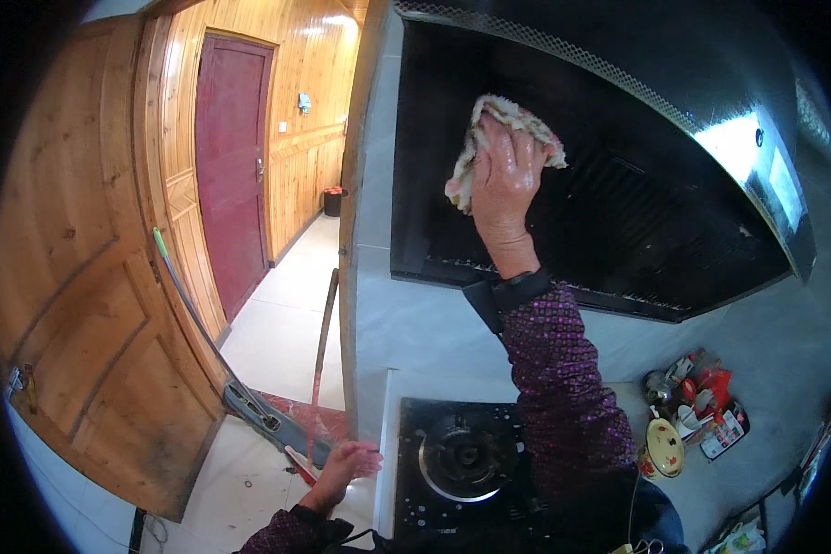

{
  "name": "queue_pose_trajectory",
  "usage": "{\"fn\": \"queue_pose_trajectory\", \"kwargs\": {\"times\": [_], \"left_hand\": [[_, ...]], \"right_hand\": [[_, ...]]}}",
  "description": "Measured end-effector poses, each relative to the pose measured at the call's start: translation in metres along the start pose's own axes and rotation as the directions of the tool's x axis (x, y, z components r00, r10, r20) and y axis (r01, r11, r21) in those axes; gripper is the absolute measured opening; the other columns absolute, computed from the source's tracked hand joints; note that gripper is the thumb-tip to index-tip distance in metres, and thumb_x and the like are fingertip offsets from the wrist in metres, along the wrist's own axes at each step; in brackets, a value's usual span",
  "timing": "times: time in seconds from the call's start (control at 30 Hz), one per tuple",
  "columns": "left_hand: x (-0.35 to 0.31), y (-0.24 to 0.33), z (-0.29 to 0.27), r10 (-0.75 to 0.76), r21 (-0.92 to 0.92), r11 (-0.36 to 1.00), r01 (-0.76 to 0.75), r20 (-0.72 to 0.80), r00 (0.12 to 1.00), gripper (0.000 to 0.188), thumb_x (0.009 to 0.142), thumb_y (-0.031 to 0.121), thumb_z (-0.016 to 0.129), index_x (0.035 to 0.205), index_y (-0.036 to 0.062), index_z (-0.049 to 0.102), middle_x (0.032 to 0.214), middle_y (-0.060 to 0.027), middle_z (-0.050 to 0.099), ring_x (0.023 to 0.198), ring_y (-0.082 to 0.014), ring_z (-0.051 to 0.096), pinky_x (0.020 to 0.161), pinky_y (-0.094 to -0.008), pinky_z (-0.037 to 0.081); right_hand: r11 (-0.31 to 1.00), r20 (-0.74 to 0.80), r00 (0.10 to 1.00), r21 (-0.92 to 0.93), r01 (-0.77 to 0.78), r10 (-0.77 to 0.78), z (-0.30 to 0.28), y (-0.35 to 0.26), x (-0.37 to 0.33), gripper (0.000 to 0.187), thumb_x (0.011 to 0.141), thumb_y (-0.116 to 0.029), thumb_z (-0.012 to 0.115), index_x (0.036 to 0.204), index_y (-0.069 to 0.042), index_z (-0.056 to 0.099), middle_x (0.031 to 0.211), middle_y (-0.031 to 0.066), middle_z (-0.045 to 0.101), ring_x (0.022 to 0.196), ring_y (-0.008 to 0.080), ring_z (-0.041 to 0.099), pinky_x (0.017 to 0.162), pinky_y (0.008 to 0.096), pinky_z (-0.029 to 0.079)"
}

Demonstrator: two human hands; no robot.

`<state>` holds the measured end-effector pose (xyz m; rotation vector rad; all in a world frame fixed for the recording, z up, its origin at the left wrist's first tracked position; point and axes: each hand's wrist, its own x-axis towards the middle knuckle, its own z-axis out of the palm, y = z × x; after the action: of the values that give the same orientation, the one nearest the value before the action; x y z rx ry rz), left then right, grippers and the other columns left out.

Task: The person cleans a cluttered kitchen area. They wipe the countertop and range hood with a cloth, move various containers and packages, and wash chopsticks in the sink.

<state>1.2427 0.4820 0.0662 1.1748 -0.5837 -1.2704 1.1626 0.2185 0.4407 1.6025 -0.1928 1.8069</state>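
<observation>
Purple sleeve [563, 379] outstretched, the right hand [506, 180] holds a pale, fluffy cloth [463, 181] against the black range hood [619, 185], best wiped, I judge, with firm overlapping strokes, while the empty left hand [345, 467], fingers loosely extended, hangs near the gas stove [466, 457].

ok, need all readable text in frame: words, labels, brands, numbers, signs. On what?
No legible text to quote.
Range hood: pale patch on its side, washed out by glare; can't tell if printed.
Gas stove: faint front-edge marking, too small.
Red-and-white packet: too small.
Bag, lower right: too blurred.
</observation>
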Motion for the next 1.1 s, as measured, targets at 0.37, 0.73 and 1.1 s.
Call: {"fn": "queue_pose_trajectory", "kwargs": {"times": [0.37,0.73,1.1], "left_hand": [[-0.020,-0.007,-0.013,-0.026,-0.030,0.999,0.024,-0.059,0.998,0.025,0.098,0.020,0.051,0.116,0.0031,0.056,0.101,-0.0103,0.067,0.089,-0.0171,0.065,0.078,-0.0305,0.054],[0.005,-0.022,-0.012,0.008,-0.106,0.994,-0.007,0.007,1.000,0.025,0.094,0.018,0.057,0.110,-0.0010,0.056,0.100,-0.0127,0.065,0.087,-0.0214,0.065,0.075,-0.0328,0.055],[0.002,-0.027,-0.026,-0.052,-0.043,0.998,0.051,-0.008,0.999,0.029,0.093,0.022,0.058,0.113,0.0014,0.056,0.101,-0.0119,0.067,0.089,-0.0207,0.066,0.081,-0.0323,0.055]], "right_hand": [[0.985,0.516,0.855,0.166,-0.035,-0.056,-0.014,-0.007,-0.160,0.037,0.069,-0.009,0.070,0.105,-0.009,0.059,0.094,0.0081,0.053,0.094,0.0274,0.054,0.092,0.0496,0.040],[0.991,0.017,0.996,-0.103,0.087,-0.086,-0.018,0.031,0.002,0.032,0.076,-0.016,0.069,0.107,-0.018,0.065,0.106,0.0075,0.055,0.101,0.0299,0.049,0.091,0.0486,0.036],[0.985,0.142,0.978,0.103,0.136,-0.150,-0.047,0.034,-0.068,0.032,0.075,-0.010,0.068,0.107,-0.012,0.066,0.116,0.0069,0.057,0.102,0.0267,0.055,0.087,0.0442,0.044]]}}
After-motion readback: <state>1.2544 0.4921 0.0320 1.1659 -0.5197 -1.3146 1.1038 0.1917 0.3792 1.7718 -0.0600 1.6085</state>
